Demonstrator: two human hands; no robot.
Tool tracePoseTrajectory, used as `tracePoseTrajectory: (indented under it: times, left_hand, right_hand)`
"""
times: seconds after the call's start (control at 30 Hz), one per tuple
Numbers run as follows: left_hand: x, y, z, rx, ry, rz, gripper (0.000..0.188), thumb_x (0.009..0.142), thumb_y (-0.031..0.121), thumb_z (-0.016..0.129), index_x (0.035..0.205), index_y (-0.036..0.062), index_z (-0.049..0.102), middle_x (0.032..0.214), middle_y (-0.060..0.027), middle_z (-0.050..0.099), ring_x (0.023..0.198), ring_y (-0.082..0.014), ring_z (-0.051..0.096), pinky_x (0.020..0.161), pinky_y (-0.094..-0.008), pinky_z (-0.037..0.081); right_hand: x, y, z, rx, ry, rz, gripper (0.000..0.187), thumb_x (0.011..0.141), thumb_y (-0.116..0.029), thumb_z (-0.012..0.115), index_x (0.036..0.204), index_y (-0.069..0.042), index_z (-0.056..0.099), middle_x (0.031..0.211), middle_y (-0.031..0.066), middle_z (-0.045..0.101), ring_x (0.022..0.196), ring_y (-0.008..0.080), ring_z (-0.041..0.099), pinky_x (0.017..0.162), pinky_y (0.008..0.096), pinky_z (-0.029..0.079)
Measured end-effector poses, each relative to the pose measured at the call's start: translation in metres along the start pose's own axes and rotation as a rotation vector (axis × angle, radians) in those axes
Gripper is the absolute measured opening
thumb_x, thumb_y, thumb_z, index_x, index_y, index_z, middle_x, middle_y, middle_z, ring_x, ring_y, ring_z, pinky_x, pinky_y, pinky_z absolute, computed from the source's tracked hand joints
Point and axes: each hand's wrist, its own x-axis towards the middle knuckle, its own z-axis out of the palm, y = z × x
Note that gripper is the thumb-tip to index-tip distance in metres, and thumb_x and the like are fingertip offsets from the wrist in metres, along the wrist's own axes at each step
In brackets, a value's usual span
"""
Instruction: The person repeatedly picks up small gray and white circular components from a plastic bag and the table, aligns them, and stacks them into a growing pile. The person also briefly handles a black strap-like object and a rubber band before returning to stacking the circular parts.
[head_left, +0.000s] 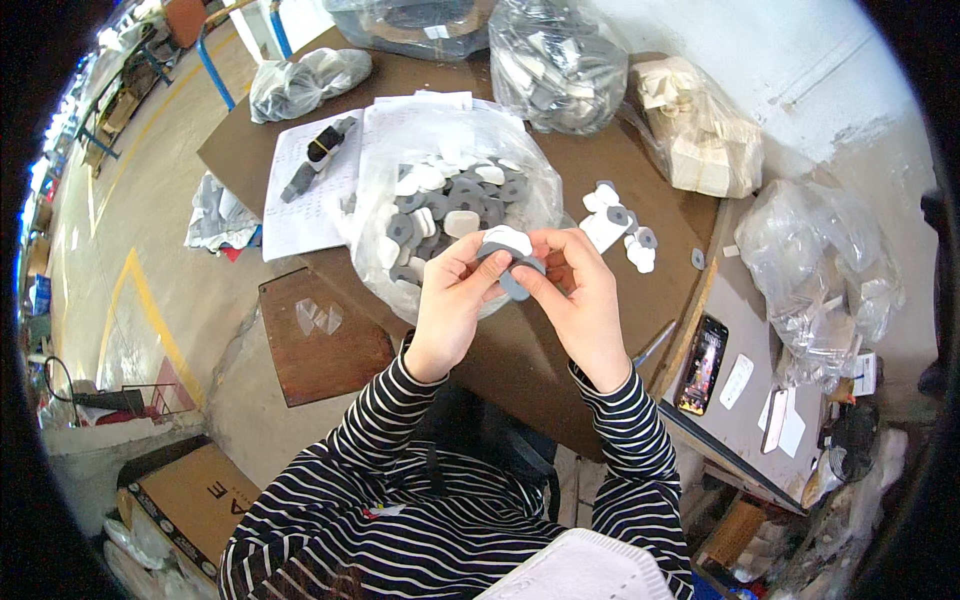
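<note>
My left hand (447,303) and my right hand (583,300) meet over the near edge of a clear plastic bag. Between them they grip a grey-and-white foam piece (508,239), thumbs pressed on its grey face and fingers closed behind it. A small grey flap (514,287) hangs below the thumbs; I cannot tell whether it is a separate piece. Just beyond my hands lies the open clear bag (535,150), holding several grey ring-shaped and white foam pieces (463,222). Right of it, a small group of similar pieces (606,226) rests on the brown table (640,310).
An open notebook (290,225) bears a black strapped bundle (322,147). Filled plastic bags (560,70) line the far side, with another bag (810,260) at right. A phone (703,364) lies on the side table. A brown board (320,350) is at left, a cardboard box (195,505) below.
</note>
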Motion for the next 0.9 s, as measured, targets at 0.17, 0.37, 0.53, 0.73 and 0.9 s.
tracePoseTrajectory:
  times: [0.17, 0.37, 0.53, 0.73, 0.9]
  left_hand:
    - [0.002, 0.011, -0.009, -0.081, 0.123, 0.039, 0.02, 0.098, 0.008, 0.061, 0.116, 0.0011, 0.064, 0.107, -0.0025, 0.068, 0.094, -0.008, 0.064, 0.08, -0.0227, 0.052]
    - [0.003, 0.029, -0.032, -0.215, 0.1, 0.159, 0.02, 0.1, 0.013, 0.057, 0.114, 0.0004, 0.063, 0.11, -0.0086, 0.069, 0.102, -0.0153, 0.067, 0.091, -0.0318, 0.054]
    - [0.006, 0.037, -0.036, -0.165, 0.168, 0.237, 0.019, 0.099, 0.007, 0.056, 0.116, -0.0007, 0.061, 0.115, -0.0128, 0.068, 0.109, -0.0181, 0.064, 0.096, -0.0328, 0.05]
    - [0.0, 0.033, -0.026, -0.344, 0.219, 0.252, 0.023, 0.098, 0.01, 0.057, 0.119, 0.0038, 0.056, 0.127, -0.0155, 0.063, 0.115, -0.02, 0.06, 0.1, -0.0356, 0.045]
    - [-0.002, 0.036, -0.035, -0.483, 0.199, 0.225, 0.022, 0.099, 0.015, 0.055, 0.12, 0.0062, 0.053, 0.129, -0.0168, 0.062, 0.117, -0.0214, 0.06, 0.101, -0.0373, 0.045]
  right_hand:
    - [0.019, 0.001, 0.023, 0.003, -0.01, -0.05, 0.026, 0.084, 0.004, 0.072, 0.108, 0.0, 0.065, 0.095, 0.0035, 0.059, 0.08, 0.0091, 0.06, 0.072, 0.0223, 0.05]
    - [0.036, -0.013, 0.041, 0.033, -0.05, -0.021, 0.026, 0.082, 0.006, 0.073, 0.106, 0.001, 0.066, 0.093, 0.0027, 0.06, 0.077, 0.0072, 0.059, 0.07, 0.0206, 0.05]
    - [0.041, -0.013, 0.059, 0.135, -0.077, -0.012, 0.021, 0.082, 0.007, 0.073, 0.101, 0.003, 0.065, 0.092, 0.0016, 0.06, 0.077, 0.0063, 0.059, 0.069, 0.02, 0.05]
    - [0.041, 0.0, 0.081, 0.063, -0.078, -0.039, 0.015, 0.08, 0.0, 0.077, 0.087, 0.0, 0.063, 0.082, 0.0049, 0.061, 0.063, 0.0099, 0.057, 0.058, 0.0244, 0.047]
    - [0.042, 0.001, 0.084, 0.126, -0.12, -0.054, 0.013, 0.083, -0.001, 0.075, 0.085, 0.0, 0.062, 0.078, 0.0047, 0.059, 0.063, 0.0087, 0.055, 0.057, 0.0235, 0.044]
